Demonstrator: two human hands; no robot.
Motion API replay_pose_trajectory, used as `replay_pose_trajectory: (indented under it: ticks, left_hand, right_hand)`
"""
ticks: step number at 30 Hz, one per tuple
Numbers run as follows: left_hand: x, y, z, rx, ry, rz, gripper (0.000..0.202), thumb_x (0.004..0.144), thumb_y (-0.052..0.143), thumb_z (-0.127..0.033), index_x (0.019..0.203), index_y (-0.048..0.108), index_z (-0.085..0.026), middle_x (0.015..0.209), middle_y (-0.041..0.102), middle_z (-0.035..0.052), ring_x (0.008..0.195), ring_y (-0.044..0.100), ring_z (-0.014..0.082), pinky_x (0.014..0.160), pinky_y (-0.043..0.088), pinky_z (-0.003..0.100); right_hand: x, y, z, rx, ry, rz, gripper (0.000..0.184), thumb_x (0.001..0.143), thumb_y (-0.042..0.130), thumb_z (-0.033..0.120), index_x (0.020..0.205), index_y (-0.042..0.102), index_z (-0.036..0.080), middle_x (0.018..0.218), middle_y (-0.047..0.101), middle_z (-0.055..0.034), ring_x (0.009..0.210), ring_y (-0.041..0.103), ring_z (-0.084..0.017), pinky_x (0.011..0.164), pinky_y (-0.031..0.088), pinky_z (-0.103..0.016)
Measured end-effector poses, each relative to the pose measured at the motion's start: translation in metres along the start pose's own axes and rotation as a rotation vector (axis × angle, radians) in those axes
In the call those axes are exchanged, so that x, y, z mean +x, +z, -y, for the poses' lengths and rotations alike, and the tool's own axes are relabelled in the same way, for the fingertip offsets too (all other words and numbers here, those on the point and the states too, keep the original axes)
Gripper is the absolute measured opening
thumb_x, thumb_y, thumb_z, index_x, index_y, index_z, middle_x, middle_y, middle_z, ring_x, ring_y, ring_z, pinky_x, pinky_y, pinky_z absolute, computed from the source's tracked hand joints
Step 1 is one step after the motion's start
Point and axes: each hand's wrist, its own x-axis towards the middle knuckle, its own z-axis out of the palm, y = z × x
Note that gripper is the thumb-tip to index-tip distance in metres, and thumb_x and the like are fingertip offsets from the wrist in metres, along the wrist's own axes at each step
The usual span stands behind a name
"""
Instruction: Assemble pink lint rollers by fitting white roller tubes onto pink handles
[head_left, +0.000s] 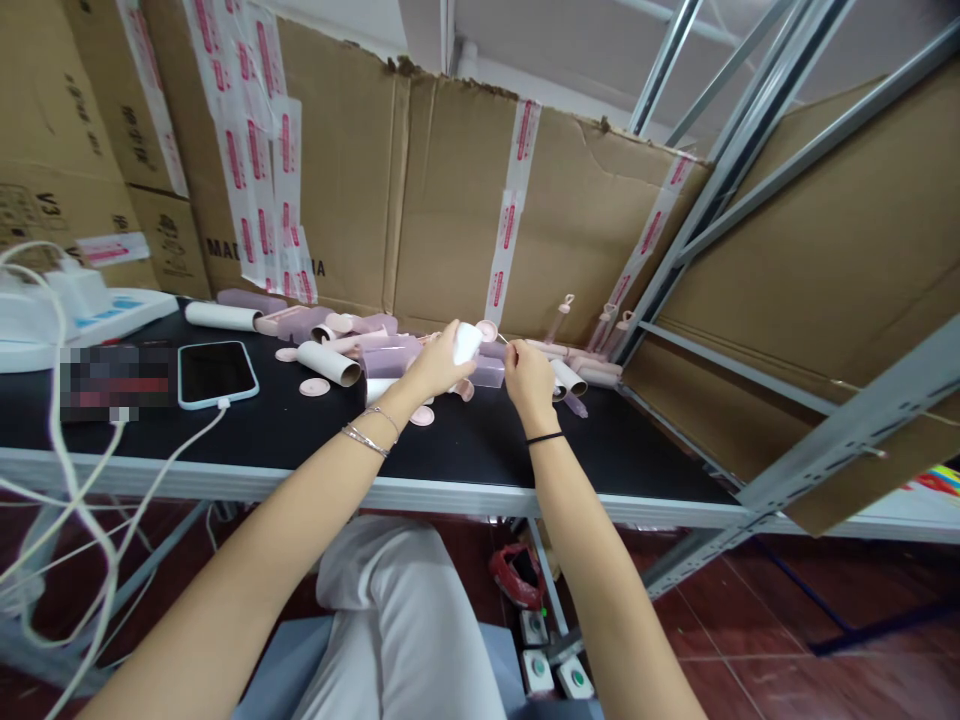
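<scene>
My left hand (435,365) is closed round a short white tube (466,343), held above the black tabletop (300,430). My right hand (527,380) is just to its right, fingers pinched on a small pink round cap (487,329) beside the tube's end. Both hands hover over a heap of pink and white parts (375,350): tubes, caps and flat discs strewn along the back of the table. A white roll (330,364) lies left of my left hand.
A phone (216,373) on a white cable lies at the left, beside a white device (82,310). Taped cardboard walls (450,190) stand behind and to the right. Grey metal shelf bars (720,170) rise on the right. Foot pedals (555,670) sit on the red floor.
</scene>
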Motion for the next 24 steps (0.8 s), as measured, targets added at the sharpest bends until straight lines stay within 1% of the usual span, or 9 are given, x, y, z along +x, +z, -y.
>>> replay_pose_trajectory:
  ticks: [2, 4, 6, 8, 10, 13, 15, 18, 24]
  left_hand:
    - [0.004, 0.001, -0.001, -0.316, -0.161, -0.112, 0.049, 0.073, 0.068, -0.035, 0.115, 0.052, -0.015, 0.11, 0.064, 0.0147, 0.099, 0.063, 0.0283, 0.085, 0.051, 0.041]
    - [0.008, -0.001, -0.001, -0.647, -0.299, -0.175, 0.04, 0.079, 0.062, -0.043, 0.107, 0.05, -0.017, 0.096, 0.065, 0.0106, 0.08, 0.066, 0.0224, 0.069, 0.054, 0.036]
    - [0.01, -0.003, -0.001, -0.89, -0.366, -0.201, 0.036, 0.083, 0.056, -0.048, 0.103, 0.048, -0.019, 0.085, 0.063, 0.0063, 0.067, 0.064, 0.0175, 0.059, 0.053, 0.031]
    - [0.011, -0.005, -0.002, -1.026, -0.389, -0.203, 0.036, 0.084, 0.055, -0.051, 0.099, 0.047, -0.02, 0.075, 0.061, 0.0028, 0.06, 0.062, 0.0142, 0.056, 0.051, 0.028]
    - [0.01, -0.005, -0.004, -1.109, -0.406, -0.192, 0.035, 0.083, 0.059, -0.049, 0.094, 0.046, -0.019, 0.068, 0.059, 0.0005, 0.056, 0.06, 0.0121, 0.057, 0.051, 0.027]
    - [0.008, -0.004, -0.008, -1.181, -0.405, -0.148, 0.028, 0.081, 0.065, -0.035, 0.09, 0.045, -0.018, 0.065, 0.058, -0.0009, 0.056, 0.06, 0.0108, 0.061, 0.051, 0.027]
    - [0.007, -0.004, -0.01, -1.204, -0.389, -0.148, 0.024, 0.081, 0.065, -0.027, 0.089, 0.044, -0.017, 0.065, 0.058, -0.0014, 0.057, 0.06, 0.0103, 0.063, 0.052, 0.027]
    - [0.006, -0.006, -0.012, -1.205, -0.387, -0.162, 0.023, 0.082, 0.064, -0.025, 0.088, 0.043, -0.017, 0.064, 0.058, -0.002, 0.056, 0.059, 0.0102, 0.063, 0.052, 0.028]
    - [0.005, -0.007, -0.012, -1.149, -0.374, -0.15, 0.019, 0.083, 0.061, -0.024, 0.089, 0.044, -0.017, 0.066, 0.057, -0.0011, 0.058, 0.06, 0.0108, 0.062, 0.052, 0.028]
  right_hand:
    - [-0.001, -0.001, 0.003, 0.102, -0.046, 0.031, 0.034, 0.095, 0.034, 0.029, 0.097, 0.066, 0.017, 0.09, 0.069, -0.0104, 0.081, 0.06, -0.021, 0.071, 0.041, -0.029]
    - [-0.004, -0.002, 0.011, 0.228, -0.149, 0.07, 0.034, 0.095, 0.034, 0.03, 0.104, 0.065, 0.019, 0.098, 0.07, -0.0088, 0.088, 0.062, -0.021, 0.076, 0.043, -0.029]
    - [-0.007, -0.001, 0.02, 0.315, -0.251, 0.114, 0.033, 0.095, 0.035, 0.029, 0.108, 0.064, 0.019, 0.102, 0.07, -0.0076, 0.092, 0.063, -0.02, 0.08, 0.044, -0.028]
    - [-0.01, 0.0, 0.027, 0.321, -0.314, 0.159, 0.032, 0.095, 0.036, 0.027, 0.11, 0.064, 0.02, 0.102, 0.069, -0.0072, 0.092, 0.063, -0.019, 0.08, 0.045, -0.027]
    - [-0.012, 0.001, 0.03, 0.272, -0.34, 0.187, 0.033, 0.094, 0.037, 0.024, 0.113, 0.063, 0.021, 0.1, 0.069, -0.0069, 0.089, 0.062, -0.019, 0.079, 0.045, -0.027]
    - [-0.012, 0.002, 0.029, 0.18, -0.346, 0.172, 0.034, 0.094, 0.038, 0.024, 0.117, 0.063, 0.021, 0.094, 0.068, -0.0069, 0.086, 0.061, -0.019, 0.076, 0.044, -0.027]
    - [-0.011, 0.002, 0.027, 0.135, -0.352, 0.152, 0.034, 0.095, 0.038, 0.024, 0.116, 0.064, 0.022, 0.091, 0.067, -0.0069, 0.085, 0.06, -0.019, 0.074, 0.044, -0.027]
    - [-0.01, 0.003, 0.026, 0.118, -0.364, 0.136, 0.034, 0.095, 0.037, 0.024, 0.114, 0.065, 0.022, 0.09, 0.066, -0.0067, 0.084, 0.059, -0.019, 0.074, 0.043, -0.027]
    - [-0.011, 0.004, 0.026, 0.099, -0.362, 0.122, 0.033, 0.095, 0.037, 0.024, 0.112, 0.066, 0.02, 0.091, 0.066, -0.0074, 0.083, 0.058, -0.019, 0.073, 0.041, -0.028]
